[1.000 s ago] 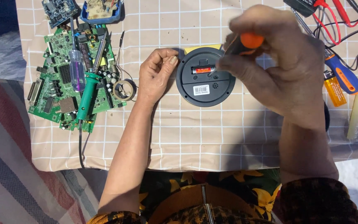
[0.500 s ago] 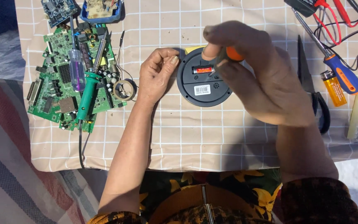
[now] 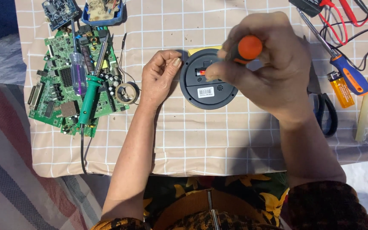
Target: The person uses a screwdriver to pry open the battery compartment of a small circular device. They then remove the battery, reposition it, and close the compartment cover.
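The right hand (image 3: 269, 68) was curled tight around a screwdriver with an orange handle (image 3: 248, 47), its fingers (image 3: 218, 76) closed all the way on the grip, and the tool pointed down over a round black device (image 3: 207, 85) lying back-side up on the checked cloth of the tabletop (image 3: 201, 136). The shaft and tip were hidden under the hand, so I could not tell exactly where they met the device. A small open compartment with something red inside showed near the device's middle, just below the thumb, with a white label under it. The left hand (image 3: 158, 79) sat at the device's left edge, fingers bent and loosely curled, fingertips (image 3: 176, 61) touching or just beside the rim, holding nothing. Left of that hand lay a small ring of tape (image 3: 127, 93), and beyond it a green circuit board (image 3: 71, 81) with a green-handled soldering iron (image 3: 89, 100) resting on it. To the right of the working hand were scissors (image 3: 326, 115), an orange lighter (image 3: 340, 89) and a 2nd screwdriver with a blue and orange handle (image 3: 349, 74).
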